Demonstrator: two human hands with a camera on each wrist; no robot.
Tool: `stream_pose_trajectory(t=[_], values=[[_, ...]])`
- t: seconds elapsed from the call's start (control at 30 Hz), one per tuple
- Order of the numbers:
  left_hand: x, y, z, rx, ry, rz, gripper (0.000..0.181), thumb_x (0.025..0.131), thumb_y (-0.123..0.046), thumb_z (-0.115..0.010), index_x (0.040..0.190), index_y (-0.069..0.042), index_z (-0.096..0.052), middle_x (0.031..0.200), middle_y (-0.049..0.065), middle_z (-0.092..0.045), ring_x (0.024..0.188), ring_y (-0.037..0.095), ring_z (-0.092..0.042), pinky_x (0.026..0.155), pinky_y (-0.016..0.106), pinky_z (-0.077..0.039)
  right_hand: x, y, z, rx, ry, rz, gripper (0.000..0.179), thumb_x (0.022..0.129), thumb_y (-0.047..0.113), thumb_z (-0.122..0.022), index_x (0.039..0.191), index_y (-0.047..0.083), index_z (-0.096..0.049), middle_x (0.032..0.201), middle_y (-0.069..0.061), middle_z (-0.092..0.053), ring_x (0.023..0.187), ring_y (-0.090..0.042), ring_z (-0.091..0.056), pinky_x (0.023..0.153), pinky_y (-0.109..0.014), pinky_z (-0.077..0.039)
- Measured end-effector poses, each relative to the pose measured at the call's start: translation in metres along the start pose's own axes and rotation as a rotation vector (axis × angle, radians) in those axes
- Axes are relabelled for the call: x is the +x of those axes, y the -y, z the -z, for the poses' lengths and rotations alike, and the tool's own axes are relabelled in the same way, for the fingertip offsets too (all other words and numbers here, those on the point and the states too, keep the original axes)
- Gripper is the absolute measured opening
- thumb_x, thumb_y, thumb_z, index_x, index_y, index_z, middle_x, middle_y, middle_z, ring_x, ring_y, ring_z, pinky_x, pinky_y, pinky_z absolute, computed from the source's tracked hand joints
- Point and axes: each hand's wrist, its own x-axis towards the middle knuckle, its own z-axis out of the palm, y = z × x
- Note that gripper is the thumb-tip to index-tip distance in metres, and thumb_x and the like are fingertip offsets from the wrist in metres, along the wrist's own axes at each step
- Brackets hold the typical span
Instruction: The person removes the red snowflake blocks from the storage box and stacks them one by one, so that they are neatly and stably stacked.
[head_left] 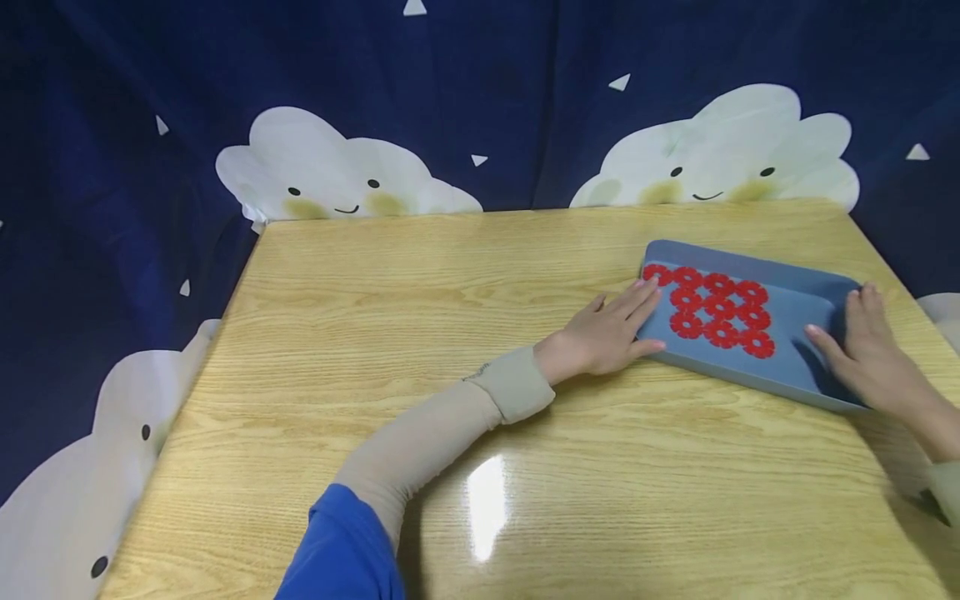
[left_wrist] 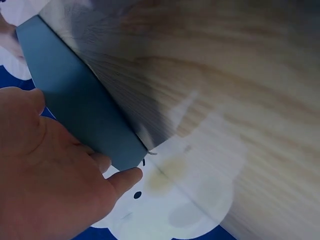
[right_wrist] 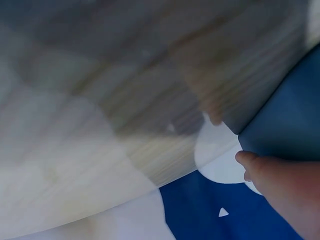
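A shallow blue-grey tray point(head_left: 798, 308) lies at an angle on the right part of the table. Several red flower-like notched discs point(head_left: 720, 308) sit flat in it, in neat rows toward its left end. My left hand point(head_left: 607, 327) is at the tray's left end, fingers straight over the rim and thumb at the near corner. At the other end is my right hand point(head_left: 877, 354), its thumb over the inside and its straight fingers along the right rim. In the left wrist view the fingers lie against the tray's outer wall point(left_wrist: 82, 95).
The wooden table point(head_left: 375, 308) extends to the left and front of the tray. A dark blue curtain point(head_left: 525, 83) with smiling white clouds point(head_left: 322, 167) hangs behind it and down its sides. Light glares off the tabletop near the front.
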Motion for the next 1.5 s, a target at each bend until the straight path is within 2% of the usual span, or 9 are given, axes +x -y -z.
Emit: stream_pose_trajectory(t=[0.17, 0.4, 0.47, 0.7, 0.93, 1.2, 1.5], values=[[-0.011, 0.006, -0.001, -0.014, -0.007, 0.007, 0.076, 0.101, -0.061, -0.017, 0.157, -0.02, 0.011, 0.161, -0.007, 0.022, 0.144, 0.006, 0.021, 0.12, 0.04, -0.006, 0.006, 0.008, -0.004, 0.005, 0.011, 0.015, 0.083, 0.107, 0.038, -0.032, 0.141, -0.02, 0.017, 0.148, -0.029, 0.034, 0.138, -0.04, 0.031, 0.112, -0.052, 0.016], [-0.029, 0.015, 0.001, -0.021, -0.011, 0.026, 0.076, 0.102, -0.059, -0.019, 0.157, -0.016, 0.009, 0.162, -0.003, 0.019, 0.146, 0.01, 0.018, 0.12, 0.043, -0.008, 0.016, 0.019, -0.005, 0.074, 0.039, 0.111, 0.08, 0.106, 0.032, -0.036, 0.144, -0.017, 0.015, 0.152, -0.021, 0.034, 0.14, -0.037, 0.03, 0.112, -0.05, 0.018], [-0.033, 0.018, 0.0, -0.025, -0.011, 0.036, 0.076, 0.102, -0.06, -0.019, 0.157, -0.016, 0.009, 0.162, -0.003, 0.018, 0.146, 0.011, 0.018, 0.12, 0.043, -0.008, 0.02, 0.023, -0.007, 0.076, 0.041, 0.12, 0.08, 0.106, 0.032, -0.037, 0.144, -0.017, 0.014, 0.152, -0.023, 0.033, 0.14, -0.037, 0.03, 0.112, -0.05, 0.018], [-0.045, 0.029, -0.005, -0.038, -0.008, 0.07, 0.077, 0.101, -0.061, -0.018, 0.156, -0.017, 0.011, 0.161, -0.005, 0.022, 0.144, 0.009, 0.022, 0.12, 0.041, -0.005, 0.031, 0.04, -0.014, 0.075, 0.037, 0.129, 0.081, 0.106, 0.034, -0.037, 0.145, -0.017, 0.013, 0.153, -0.026, 0.029, 0.142, -0.037, 0.027, 0.114, -0.05, 0.015], [-0.063, 0.037, -0.004, -0.065, -0.043, 0.068, 0.077, 0.103, -0.057, -0.024, 0.157, -0.012, 0.005, 0.163, 0.001, 0.015, 0.148, 0.015, 0.014, 0.119, 0.046, -0.012, 0.039, 0.056, -0.019, 0.078, 0.044, 0.14, 0.082, 0.106, 0.035, -0.04, 0.147, -0.015, 0.012, 0.154, -0.026, 0.027, 0.143, -0.037, 0.025, 0.114, -0.049, 0.014], [-0.079, 0.048, -0.007, -0.081, -0.052, 0.101, 0.077, 0.102, -0.058, -0.024, 0.157, -0.012, 0.005, 0.163, 0.0, 0.014, 0.147, 0.014, 0.014, 0.119, 0.046, -0.009, 0.048, 0.078, -0.026, 0.06, 0.062, 0.133, 0.084, 0.106, 0.038, -0.04, 0.148, -0.014, 0.011, 0.155, -0.028, 0.024, 0.143, -0.038, 0.023, 0.115, -0.053, 0.01], [-0.102, 0.058, -0.009, -0.098, -0.058, 0.148, 0.076, 0.103, -0.057, -0.025, 0.158, -0.013, 0.004, 0.163, 0.0, 0.014, 0.147, 0.013, 0.014, 0.119, 0.046, -0.01, 0.056, 0.098, -0.034, 0.057, 0.068, 0.169, 0.085, 0.105, 0.039, -0.042, 0.15, -0.011, 0.009, 0.157, -0.023, 0.024, 0.144, -0.036, 0.022, 0.116, -0.054, 0.006]])
